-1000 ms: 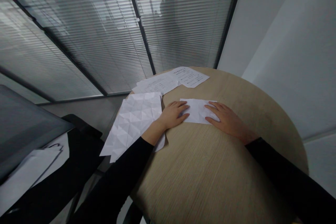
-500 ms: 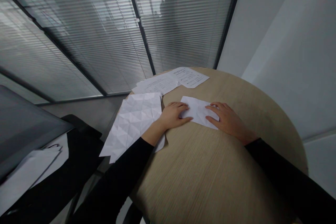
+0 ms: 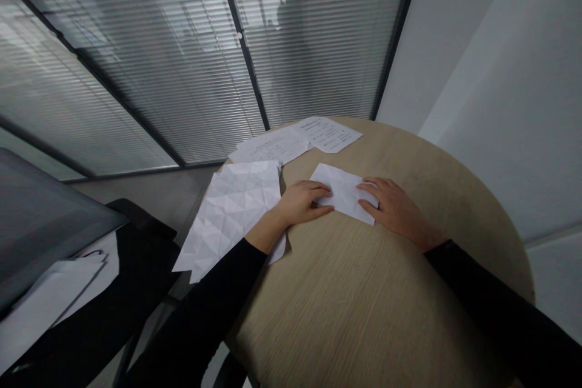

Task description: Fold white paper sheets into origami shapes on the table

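A small white folded sheet of paper (image 3: 348, 187) lies on the round wooden table, turned slightly askew. My left hand (image 3: 304, 203) grips its left end, fingers on top and thumb along the near edge. At the right end, my right hand (image 3: 391, 205) holds the paper with its fingers over the edge and the thumb near the front corner. The underside of the paper is hidden. Just left of my left hand, partly beneath my forearm, lies a stack of crease-patterned paper (image 3: 240, 200) that overhangs the table's edge.
Printed sheets (image 3: 327, 133) lie at the far side of the round table (image 3: 364, 303). Beyond them stands a glass partition with blinds (image 3: 318, 42); a pale wall (image 3: 513, 103) is on the right. At left, a dark chair (image 3: 145, 267) stands by more white papers (image 3: 59, 291).
The folded paper has turned slightly, its far left corner shifting away from me and its near right corner to the left. My left fingers have moved a little right; my right hand barely moved.
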Available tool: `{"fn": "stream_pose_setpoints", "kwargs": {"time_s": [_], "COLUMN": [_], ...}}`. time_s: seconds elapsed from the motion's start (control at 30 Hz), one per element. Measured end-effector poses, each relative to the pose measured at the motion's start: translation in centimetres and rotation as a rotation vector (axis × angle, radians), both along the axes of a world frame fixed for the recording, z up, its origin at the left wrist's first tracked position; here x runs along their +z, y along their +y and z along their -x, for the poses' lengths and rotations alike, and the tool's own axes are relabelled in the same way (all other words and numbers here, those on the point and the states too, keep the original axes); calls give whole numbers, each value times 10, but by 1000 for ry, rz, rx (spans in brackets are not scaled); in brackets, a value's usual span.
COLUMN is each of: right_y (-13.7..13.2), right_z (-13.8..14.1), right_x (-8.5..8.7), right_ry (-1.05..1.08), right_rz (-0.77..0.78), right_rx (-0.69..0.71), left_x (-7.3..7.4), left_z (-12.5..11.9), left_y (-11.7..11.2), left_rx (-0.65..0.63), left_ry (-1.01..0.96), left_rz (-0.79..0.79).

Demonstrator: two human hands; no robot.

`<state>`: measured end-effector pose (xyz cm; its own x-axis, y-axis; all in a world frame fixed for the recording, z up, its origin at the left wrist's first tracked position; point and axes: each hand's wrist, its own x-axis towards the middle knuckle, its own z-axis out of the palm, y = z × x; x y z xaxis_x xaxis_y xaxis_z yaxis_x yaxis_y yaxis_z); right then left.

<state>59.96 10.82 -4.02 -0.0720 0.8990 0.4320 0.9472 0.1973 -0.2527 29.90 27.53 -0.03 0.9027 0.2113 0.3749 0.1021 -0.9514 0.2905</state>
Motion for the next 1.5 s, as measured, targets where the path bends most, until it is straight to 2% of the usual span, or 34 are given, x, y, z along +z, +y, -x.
{"fn": "stream_pose_setpoints", "kwargs": {"time_s": [0.3,0.47,0.63,0.83,0.97,1.13,1.37,1.5], "right_y": [-1,-3,-5,-6,-3,1,-1,-2], "right_z": [-3,-2,0,-11,-19,-17,-6,-7], "right_x": [3,6,12,10,2,-1,6,7], "right_ry": [40,41,40,12,21,65,76,98], "right_rz": [11,-1,6,-12,-13,-67,-122,-116], "right_rx": [31,138,135,132,193,252,255,226], "left_x": [4,1,1,3,4,5,2,-2], "left_z": [-1,1,2,2,2,1,0,-1], "left_y": [0,2,0,-2,-4,-3,1,2], "left_rx": [19,153,247,76,22,-102,-123,-67], "left_ry": [69,61,62,-2,-33,-41,-7,-12], "left_rz": [-47,-63,1,130,97,53,76,81]}}
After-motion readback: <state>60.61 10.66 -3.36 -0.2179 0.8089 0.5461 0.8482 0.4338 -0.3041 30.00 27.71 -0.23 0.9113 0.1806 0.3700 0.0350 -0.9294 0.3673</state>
